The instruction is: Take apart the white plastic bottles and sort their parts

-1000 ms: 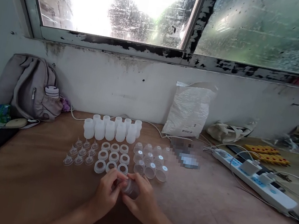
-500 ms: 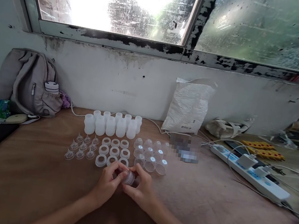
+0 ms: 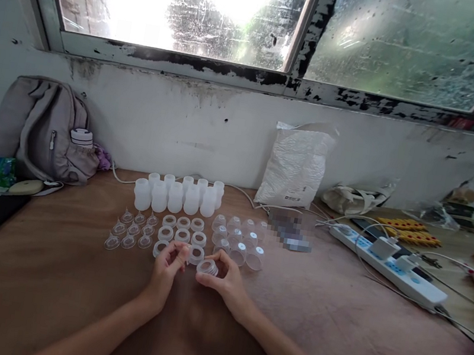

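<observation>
Clear, short, ribbed plastic cylinder (image 3: 208,267): held just above the brown tabletop (image 3: 63,306), near the front row of rings, its round mouth tilted up towards my head view.
Right hand (image 3: 228,282): grasping that cylinder round its outer side, thumb nearest me, fingers behind.
Left hand (image 3: 164,277): just beside the cylinder but apart from it, thumb and fingertips drawn together; I cannot tell over this feed whether something small sits in the pinch.
Translucent white, collar-like rings (image 3: 181,241): three rows beyond the hands, the front row partly hidden by my left fingers.
Clear, round pieces with pointed tips (image 3: 132,230): three rows, left of the rings.
Clear, dome-shaped cups (image 3: 237,254): grouped right of the rings.
Milky, waisted plastic bottles (image 3: 175,199): two rows, behind the rings.
Grip: I would keep it light and on the outside, I judge, since pressing hard could bend a thin wall.
Clearance: I would lift both wrists a little before any sideways move, as the nearest rings could easily be nudged.
</observation>
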The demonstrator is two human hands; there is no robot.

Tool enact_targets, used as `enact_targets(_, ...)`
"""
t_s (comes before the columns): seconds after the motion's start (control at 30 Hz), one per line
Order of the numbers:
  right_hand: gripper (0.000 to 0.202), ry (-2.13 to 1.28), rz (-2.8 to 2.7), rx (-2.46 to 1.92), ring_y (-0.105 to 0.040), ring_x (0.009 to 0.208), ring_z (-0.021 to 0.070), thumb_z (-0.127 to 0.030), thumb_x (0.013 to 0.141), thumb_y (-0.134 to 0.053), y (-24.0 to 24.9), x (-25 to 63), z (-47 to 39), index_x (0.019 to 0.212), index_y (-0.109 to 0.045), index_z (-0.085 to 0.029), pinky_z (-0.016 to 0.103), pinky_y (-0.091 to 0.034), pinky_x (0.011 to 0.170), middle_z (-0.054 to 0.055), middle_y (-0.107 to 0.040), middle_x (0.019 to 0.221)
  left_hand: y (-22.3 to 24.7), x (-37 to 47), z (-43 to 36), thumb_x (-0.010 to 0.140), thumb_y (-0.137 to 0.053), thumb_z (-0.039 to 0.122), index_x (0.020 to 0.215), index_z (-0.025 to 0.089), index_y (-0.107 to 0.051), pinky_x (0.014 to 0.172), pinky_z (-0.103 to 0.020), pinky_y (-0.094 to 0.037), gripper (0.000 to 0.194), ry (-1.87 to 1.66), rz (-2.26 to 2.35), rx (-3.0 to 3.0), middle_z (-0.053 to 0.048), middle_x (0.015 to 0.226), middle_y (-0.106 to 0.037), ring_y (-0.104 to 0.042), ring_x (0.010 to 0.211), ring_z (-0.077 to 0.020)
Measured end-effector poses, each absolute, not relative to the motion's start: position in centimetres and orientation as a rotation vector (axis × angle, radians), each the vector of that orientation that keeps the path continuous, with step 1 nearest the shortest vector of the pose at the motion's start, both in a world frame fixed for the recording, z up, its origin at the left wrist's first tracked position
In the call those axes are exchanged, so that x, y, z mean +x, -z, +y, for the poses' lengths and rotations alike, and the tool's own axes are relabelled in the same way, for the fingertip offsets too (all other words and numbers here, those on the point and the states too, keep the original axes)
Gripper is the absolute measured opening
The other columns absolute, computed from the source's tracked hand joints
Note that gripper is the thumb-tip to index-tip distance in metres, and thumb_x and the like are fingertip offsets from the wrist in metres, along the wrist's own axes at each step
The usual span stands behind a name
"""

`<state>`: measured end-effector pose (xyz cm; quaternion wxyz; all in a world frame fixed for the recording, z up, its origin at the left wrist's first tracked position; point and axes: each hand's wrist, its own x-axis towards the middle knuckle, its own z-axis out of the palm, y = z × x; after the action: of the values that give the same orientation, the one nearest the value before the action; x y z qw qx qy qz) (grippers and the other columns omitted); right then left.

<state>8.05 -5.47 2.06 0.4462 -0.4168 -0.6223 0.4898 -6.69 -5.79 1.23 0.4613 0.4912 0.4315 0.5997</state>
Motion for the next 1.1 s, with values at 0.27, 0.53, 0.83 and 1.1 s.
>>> enact_targets(0.27, 0.038, -0.596, -2.063, -1.042, -0.05, 0.087, 0.0169, -0.022, 0.07, -0.058, -1.7, 8.4, -6.2, 0.107, -0.05, -0.02, 0.029, -0.041, 0.077, 0.005, -0.052, 0.096, -1.7, -8.4, -4.5, 0.077, -0.05, 0.038, 0.072, 0.016, -0.049, 0.05, -0.019, -0.035, 0.023, -1.557, 1.031, 1.179, 0.003, 0.061, -0.043, -0.039, 0.052, -0.0079)
enact_targets(0.53, 0.037, -0.525, -2.147, -1.031, -0.051, 0.09, 0.0192, -0.029, 0.071, -0.059, -1.4, 8.5, -6.6, 0.106, -0.05, -0.021, 0.031, -0.042, 0.078, 0.006, -0.053, 0.096, -1.7, -8.8, -4.5, 0.074, -0.052, 0.041, 0.072, 0.014, -0.051, 0.046, -0.018, -0.035, 0.027, -1.562, 1.032, 1.123, 0.003, 0.061, -0.046, -0.039, 0.048, -0.007)
enact_targets(0.83, 0.047, -0.551, -2.21, -0.92, -0.052, 0.095, 0.019, -0.028, 0.07, -0.06, -0.6, 8.2, -6.8, 0.114, -0.044, -0.022, 0.032, -0.04, 0.083, 0.005, -0.055, 0.105, -1.3, -7.5, -5.0, 0.076, -0.043, 0.05, 0.062, 0.015, -0.046, 0.04, -0.017, -0.029, 0.037, -1.442, 1.014, 1.021, 0.005, 0.044, -0.041, -0.035, 0.038, -0.0064)
enact_targets(1.1, 0.034, -0.37, -2.205, -1.01, -0.049, 0.088, 0.0198, -0.031, 0.069, -0.061, -0.6, 8.1, -6.7, 0.1, -0.05, -0.02, 0.033, -0.041, 0.078, 0.006, -0.051, 0.095, -1.3, -7.4, -5.5, 0.077, -0.046, 0.045, 0.061, 0.017, -0.039, 0.038, -0.018, -0.027, 0.033, -1.416, 0.926, 1.026, 0.008, 0.045, -0.035, -0.028, 0.036, -0.0046)
